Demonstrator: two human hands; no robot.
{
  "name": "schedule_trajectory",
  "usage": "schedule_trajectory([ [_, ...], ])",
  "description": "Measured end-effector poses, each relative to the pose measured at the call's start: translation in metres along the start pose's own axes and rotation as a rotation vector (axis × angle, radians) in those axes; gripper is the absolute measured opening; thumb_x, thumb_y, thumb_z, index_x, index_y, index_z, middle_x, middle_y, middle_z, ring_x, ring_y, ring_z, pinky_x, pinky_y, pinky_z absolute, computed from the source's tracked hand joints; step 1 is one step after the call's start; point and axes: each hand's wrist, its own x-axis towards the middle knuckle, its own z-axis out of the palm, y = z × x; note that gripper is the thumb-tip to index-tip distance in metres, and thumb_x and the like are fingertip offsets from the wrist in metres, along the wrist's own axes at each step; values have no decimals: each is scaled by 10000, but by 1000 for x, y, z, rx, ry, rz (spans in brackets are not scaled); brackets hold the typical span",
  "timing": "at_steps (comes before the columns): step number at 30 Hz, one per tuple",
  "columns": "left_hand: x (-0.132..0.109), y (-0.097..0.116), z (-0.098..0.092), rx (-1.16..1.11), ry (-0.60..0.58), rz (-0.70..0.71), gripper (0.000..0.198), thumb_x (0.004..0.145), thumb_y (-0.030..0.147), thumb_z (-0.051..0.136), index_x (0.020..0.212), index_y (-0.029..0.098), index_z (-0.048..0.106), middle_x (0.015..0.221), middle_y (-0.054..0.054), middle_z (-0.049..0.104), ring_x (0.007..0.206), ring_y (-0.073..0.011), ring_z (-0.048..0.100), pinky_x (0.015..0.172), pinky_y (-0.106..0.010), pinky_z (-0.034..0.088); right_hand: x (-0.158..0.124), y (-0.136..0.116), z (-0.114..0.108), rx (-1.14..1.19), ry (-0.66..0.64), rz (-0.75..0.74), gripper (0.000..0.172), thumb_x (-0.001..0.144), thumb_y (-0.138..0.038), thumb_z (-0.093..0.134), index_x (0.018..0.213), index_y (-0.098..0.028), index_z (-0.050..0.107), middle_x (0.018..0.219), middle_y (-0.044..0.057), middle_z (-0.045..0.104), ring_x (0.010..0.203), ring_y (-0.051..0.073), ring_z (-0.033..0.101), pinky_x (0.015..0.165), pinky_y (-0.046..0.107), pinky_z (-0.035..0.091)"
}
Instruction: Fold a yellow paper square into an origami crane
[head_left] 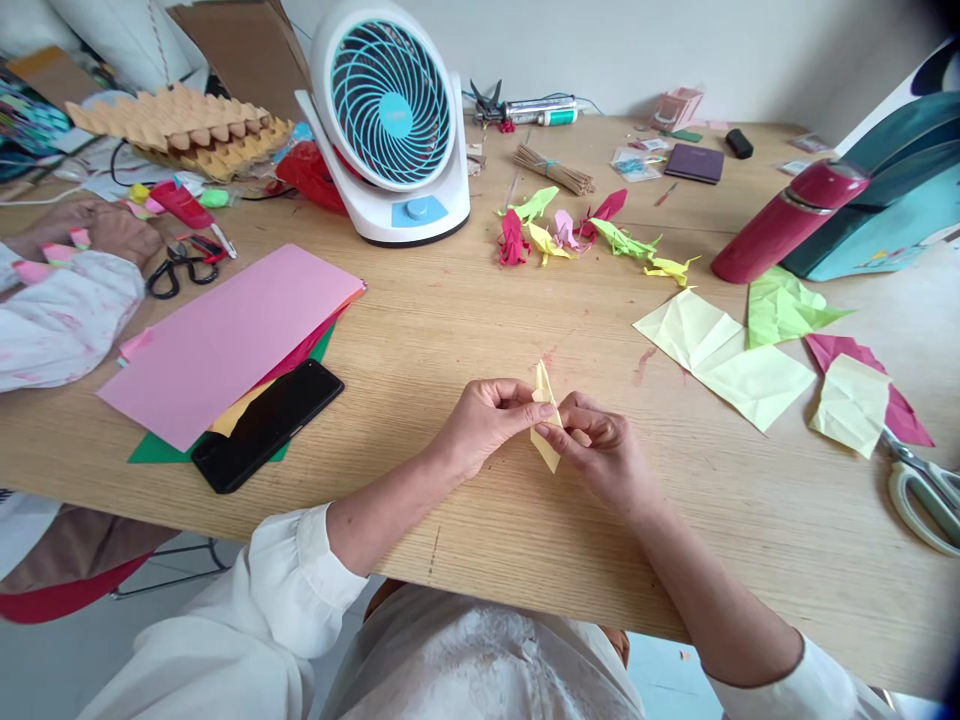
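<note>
A white wall [637,50] rises behind the wooden table [420,330]. From left: smooth pink paper [232,340], a round plastic fan [394,110], then left hand [476,430] and right hand [611,450], both pinching a folded yellow paper [549,456] above the wood, then creased sheets [690,332].

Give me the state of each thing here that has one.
Pale yellow paper: folded, pinched by left hand and right hand
Smartphone: flat, upper face dark
Fan: upright, spinning unclear
Vacuum flask: lid on
Stick bundle: tied
Origami figures: folded
Light green sheet: creased
</note>
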Motion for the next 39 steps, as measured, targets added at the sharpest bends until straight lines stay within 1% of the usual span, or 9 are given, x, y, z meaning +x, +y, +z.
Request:
schedule_trajectory([
  [3, 0, 1, -2, 70, 17, 52, 350, 676, 446, 846, 712, 130, 701, 651, 13, 578, 629, -90, 453, 613, -227, 358, 0, -1, 1, 2, -2, 4, 255, 847, -395, 749, 699, -195, 691, 688, -14, 505, 615, 109, 472, 591, 272, 370],
  [8, -1, 4, -6, 252, 20, 157, 348, 728, 450, 811, 660, 142, 664, 586, 45, 447, 586, -81, 363, 561, -231, 278, 0, -2, 1, 4, -16, -15, 237, 862, -364, 738, 707, -195, 679, 704, -14, 524, 649, 114, 492, 634, 273, 387],
  [16, -1, 12, -7, 210, -78, 147, 361, 865, 472, 683, 712, 145, 684, 578, 52, 395, 561, -76, 295, 556, -238, 254, -1, -3, 1, 7, -21, 21, 287, 864, -362, 727, 662, -186, 624, 705, -16, 507, 642, 110, 484, 623, 271, 376],
  [22, -1, 12, -8, 297, 18, 211, 413, 762, 428, 790, 587, 147, 544, 573, 62, 338, 566, -73, 273, 533, -242, 218, -1, -8, 5, -6, -7, 52, 349, 852, -356, 727, 596, -184, 562, 666, -27, 447, 591, 97, 420, 582, 273, 336],
  [27, -3, 16, -6, 221, -9, 192, 460, 863, 454, 678, 559, 141, 534, 548, 55, 331, 548, -68, 277, 533, -241, 231, -2, -8, 3, -5, -90, 26, 286, 891, -328, 677, 653, -186, 609, 705, -11, 490, 656, 114, 468, 640, 278, 366],
  [30, 0, 14, -9, 201, -38, 158, 428, 879, 492, 659, 643, 137, 619, 554, 51, 348, 533, -66, 285, 506, -237, 214, -2, -7, 1, 14, -88, 47, 300, 884, -353, 685, 646, -184, 615, 710, -3, 505, 666, 122, 485, 640, 280, 370],
  [33, 3, 11, -12, 118, 85, 205, 336, 892, 505, 652, 842, 174, 678, 615, 47, 397, 524, -66, 291, 475, -227, 209, 0, -5, -2, 57, -38, 88, 344, 864, -409, 703, 623, -183, 606, 700, -3, 490, 659, 126, 476, 626, 282, 365],
  [36, -11, 24, -7, 68, 236, 383, 244, 898, 460, 669, 843, 223, 656, 628, 41, 394, 535, -74, 310, 487, -223, 270, 3, -3, -4, 108, 51, 134, 391, 848, -475, 707, 611, -185, 593, 697, -4, 475, 648, 126, 447, 606, 283, 351],
  [39, -53, 52, 3, 276, 81, 454, 357, 947, 566, 520, 842, 280, 706, 581, 0, 425, 507, -112, 382, 458, -274, 343, 5, -1, -6, 150, 105, 188, 390, 829, -511, 716, 634, -190, 611, 680, -5, 479, 640, 132, 439, 586, 283, 344],
])
